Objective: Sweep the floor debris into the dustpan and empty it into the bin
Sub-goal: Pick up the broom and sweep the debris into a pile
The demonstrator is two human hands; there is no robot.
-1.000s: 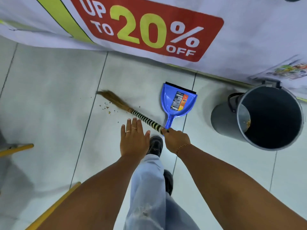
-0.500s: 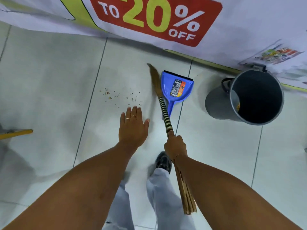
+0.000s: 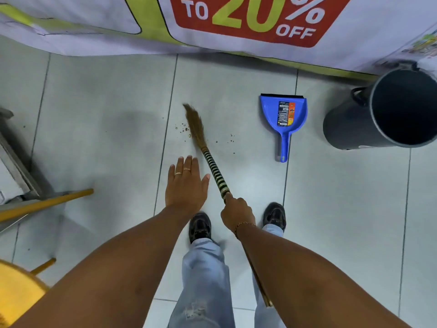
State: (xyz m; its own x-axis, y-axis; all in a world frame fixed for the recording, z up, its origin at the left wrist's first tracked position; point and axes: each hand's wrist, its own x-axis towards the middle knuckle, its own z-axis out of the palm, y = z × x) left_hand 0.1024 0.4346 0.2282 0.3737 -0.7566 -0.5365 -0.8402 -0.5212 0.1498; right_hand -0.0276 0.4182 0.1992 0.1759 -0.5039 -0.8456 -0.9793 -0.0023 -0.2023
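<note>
Gripping the broom [image 3: 208, 157] by its striped handle, the right hand [image 3: 237, 215] was closed in a fist around the near end of the black-and-pale banding, with loose straw stalks trailing back under the forearm. The left hand [image 3: 186, 183] hung flat and wide, fingers together, holding nothing, just left of the handle and not touching it. The broom's long axis ran from the fist away to the far left, its soft tan bristle tuft tapering to a point on the floor [image 3: 106, 150] of smooth pale tiles. Small brown crumbs [image 3: 183, 130] lay scattered on both sides of the bristles. To the right, apart from the broom, the blue plastic dustpan [image 3: 283, 117] lay flat, its handle pointing near and its black-lipped mouth facing the far banner [image 3: 248, 22]. Farther right stood the round grey bin [image 3: 383, 110], open-topped, close beside the dustpan. Bare tile lay open between crumbs and dustpan. Yellow furniture legs [image 3: 47, 203] crowded the left edge.
</note>
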